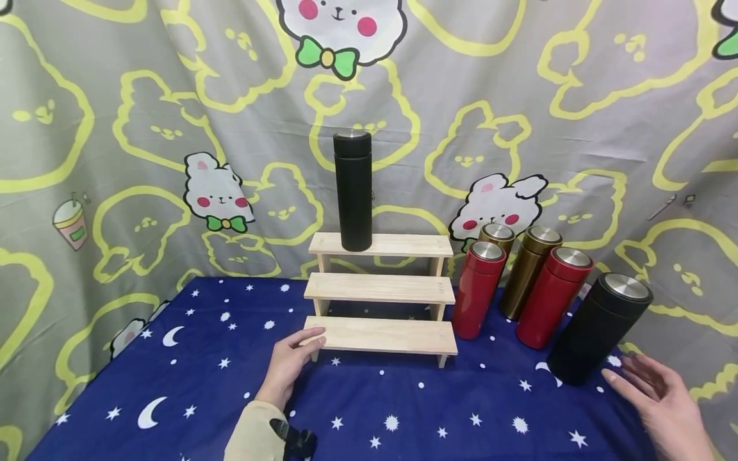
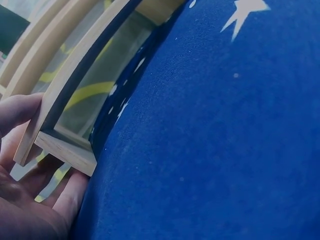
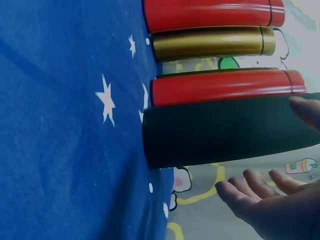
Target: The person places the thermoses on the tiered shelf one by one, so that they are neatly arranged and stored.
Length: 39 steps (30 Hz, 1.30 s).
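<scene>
A three-step wooden display stand (image 1: pixel 380 334) stands on the cloth. My left hand (image 1: pixel 290 363) holds the left end of its lowest step; in the left wrist view the thumb and fingers lie on either side of the board end (image 2: pixel 65 150). On the top step a black thermos flask (image 1: pixel 354 192) stands upright, left of the middle. To the right, my right hand (image 1: pixel 663 400) is spread beside another black thermos flask (image 1: pixel 596 330). The right wrist view has that hand (image 3: pixel 275 205) near this flask (image 3: pixel 220 132), with a gap between the fingers and its side.
Two red flasks (image 1: pixel 475 294) and two bronze flasks (image 1: pixel 521 278) stand between the stand and the right-hand black flask. A dark blue cloth (image 1: pixel 219 390) with stars and moons covers the table. Behind hangs a grey curtain (image 1: pixel 242 134) with cartoon prints.
</scene>
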Motion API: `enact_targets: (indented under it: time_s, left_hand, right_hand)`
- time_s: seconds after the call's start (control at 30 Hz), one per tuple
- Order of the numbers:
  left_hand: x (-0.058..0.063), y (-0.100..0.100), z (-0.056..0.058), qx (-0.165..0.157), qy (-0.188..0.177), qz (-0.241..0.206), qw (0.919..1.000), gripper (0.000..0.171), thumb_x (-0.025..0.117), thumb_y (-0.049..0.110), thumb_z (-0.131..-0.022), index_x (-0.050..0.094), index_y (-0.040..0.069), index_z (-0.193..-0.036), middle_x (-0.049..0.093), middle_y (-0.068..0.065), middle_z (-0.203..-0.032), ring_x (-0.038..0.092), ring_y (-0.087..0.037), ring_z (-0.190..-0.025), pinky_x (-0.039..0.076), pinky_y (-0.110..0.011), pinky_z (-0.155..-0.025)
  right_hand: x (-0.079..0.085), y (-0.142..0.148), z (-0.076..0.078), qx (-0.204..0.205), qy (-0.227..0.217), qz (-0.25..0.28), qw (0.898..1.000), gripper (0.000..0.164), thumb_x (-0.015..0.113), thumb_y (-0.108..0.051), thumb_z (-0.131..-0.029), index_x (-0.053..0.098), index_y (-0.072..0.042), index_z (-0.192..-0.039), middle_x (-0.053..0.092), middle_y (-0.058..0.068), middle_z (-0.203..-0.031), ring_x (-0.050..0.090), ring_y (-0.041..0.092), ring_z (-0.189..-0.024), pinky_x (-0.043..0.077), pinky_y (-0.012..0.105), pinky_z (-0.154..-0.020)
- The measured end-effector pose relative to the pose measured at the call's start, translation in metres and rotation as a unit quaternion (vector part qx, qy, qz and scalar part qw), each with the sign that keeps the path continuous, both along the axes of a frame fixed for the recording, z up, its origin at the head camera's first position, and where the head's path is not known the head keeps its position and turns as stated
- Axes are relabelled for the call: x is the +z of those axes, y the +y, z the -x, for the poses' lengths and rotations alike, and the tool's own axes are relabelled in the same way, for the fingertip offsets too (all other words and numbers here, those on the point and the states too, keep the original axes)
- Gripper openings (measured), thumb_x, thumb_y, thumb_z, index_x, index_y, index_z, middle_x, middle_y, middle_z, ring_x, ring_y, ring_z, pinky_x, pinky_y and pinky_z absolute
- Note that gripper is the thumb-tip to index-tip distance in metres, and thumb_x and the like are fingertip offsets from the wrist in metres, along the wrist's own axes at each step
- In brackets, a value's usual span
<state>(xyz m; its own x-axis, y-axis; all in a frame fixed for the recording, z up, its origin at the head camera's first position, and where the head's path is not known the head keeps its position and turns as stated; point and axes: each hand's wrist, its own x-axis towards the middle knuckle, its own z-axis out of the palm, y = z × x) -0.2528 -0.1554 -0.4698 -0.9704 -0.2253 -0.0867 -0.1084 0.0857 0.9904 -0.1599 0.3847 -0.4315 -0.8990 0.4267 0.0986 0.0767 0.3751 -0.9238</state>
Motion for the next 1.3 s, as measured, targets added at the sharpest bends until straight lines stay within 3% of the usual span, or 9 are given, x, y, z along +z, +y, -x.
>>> enact_targets:
  time_s: [0.07,0.13,0.23,0.47,0.63,0.8,0.87,1.13,1.3]
  left_hand:
    - [0.000,0.000,-0.001,0.000,0.002,-0.002,1.0000,0.034,0.080,0.014,-0.081,0.074,0.003,-0.112,0.040,0.009,-0.059,0.033,-0.007,-0.051,0.031,-0.024,-0.055]
    - [0.001,0.000,-0.001,0.001,0.001,-0.002,1.0000,0.033,0.080,0.014,-0.081,0.074,0.003,-0.112,0.039,0.010,-0.058,0.033,-0.007,-0.051,0.032,-0.024,-0.055]
    - [0.000,0.000,0.000,0.003,0.001,-0.004,1.0000,0.032,0.080,0.013,-0.081,0.074,0.003,-0.111,0.037,0.010,-0.056,0.032,-0.007,-0.050,0.031,-0.024,-0.054]
    - [-0.003,0.001,0.001,0.007,-0.001,-0.005,1.0000,0.031,0.080,0.012,-0.081,0.075,0.003,-0.110,0.047,0.007,-0.065,0.034,-0.008,-0.053,0.032,-0.023,-0.055]
    - [-0.002,0.001,0.000,0.005,-0.001,-0.005,1.0000,0.031,0.081,0.014,-0.081,0.075,0.004,-0.110,0.060,0.002,-0.091,0.036,-0.008,-0.056,0.033,-0.024,-0.056]
    - [0.000,0.001,0.000,0.004,0.000,-0.007,1.0000,0.032,0.081,0.015,-0.081,0.075,0.003,-0.110,0.049,0.007,-0.074,0.031,-0.007,-0.052,0.030,-0.024,-0.054]
    - [0.001,0.001,0.001,0.001,0.001,-0.007,1.0000,0.033,0.081,0.015,-0.081,0.074,0.003,-0.111,0.043,0.007,-0.067,0.029,-0.007,-0.050,0.029,-0.024,-0.053]
    - [-0.001,0.000,0.003,0.002,-0.004,-0.010,0.9999,0.032,0.081,0.013,-0.081,0.074,0.003,-0.111,0.036,0.010,-0.059,0.029,-0.007,-0.049,0.030,-0.024,-0.054]
    - [0.000,-0.001,0.003,0.003,-0.004,-0.013,0.9999,0.032,0.081,0.014,-0.081,0.075,0.003,-0.110,0.047,0.006,-0.068,0.033,-0.007,-0.052,0.032,-0.024,-0.055]
  right_hand:
    - [-0.003,0.000,0.004,0.016,-0.013,-0.014,1.000,0.088,0.065,-0.024,-0.096,0.005,0.005,-0.154,0.039,0.002,-0.140,0.036,-0.006,-0.125,0.035,0.004,-0.081]
    - [-0.005,-0.001,0.008,0.027,-0.018,0.004,0.999,0.092,0.063,-0.024,-0.097,-0.003,0.003,-0.154,0.021,0.014,-0.155,0.022,0.009,-0.140,0.031,0.007,-0.092]
    - [-0.001,-0.006,0.014,0.023,-0.037,0.022,0.999,0.099,0.063,-0.030,-0.097,-0.013,-0.002,-0.154,-0.005,0.023,-0.159,0.004,0.029,-0.146,0.019,0.014,-0.105]
    - [0.002,-0.010,0.024,0.047,0.025,0.123,0.991,0.111,0.067,-0.017,-0.095,-0.030,-0.022,-0.149,-0.020,0.010,-0.159,-0.010,0.022,-0.145,0.008,0.021,-0.110]
    - [0.000,-0.014,0.029,0.064,0.074,0.120,0.988,0.106,0.068,-0.008,-0.092,-0.016,-0.020,-0.155,-0.007,0.009,-0.162,0.001,0.016,-0.146,0.016,0.015,-0.107]
    - [-0.005,-0.015,0.037,0.103,0.141,0.125,0.977,0.081,0.069,0.006,-0.088,0.026,-0.018,-0.152,0.037,0.004,-0.145,0.036,0.004,-0.132,0.037,0.008,-0.087]
    - [-0.008,-0.015,0.039,0.106,0.151,0.129,0.974,0.074,0.069,0.008,-0.087,0.035,-0.019,-0.146,0.045,-0.003,-0.133,0.044,0.001,-0.122,0.039,0.008,-0.082]
    - [-0.015,-0.017,0.041,0.065,0.122,0.111,0.984,0.058,0.074,0.002,-0.085,0.044,-0.024,-0.128,0.049,-0.010,-0.117,0.052,-0.004,-0.103,0.042,0.007,-0.076]
    - [-0.017,-0.018,0.044,0.037,0.081,0.072,0.993,0.055,0.077,-0.008,-0.086,0.041,-0.026,-0.124,0.050,-0.014,-0.109,0.053,-0.009,-0.093,0.043,0.007,-0.072]
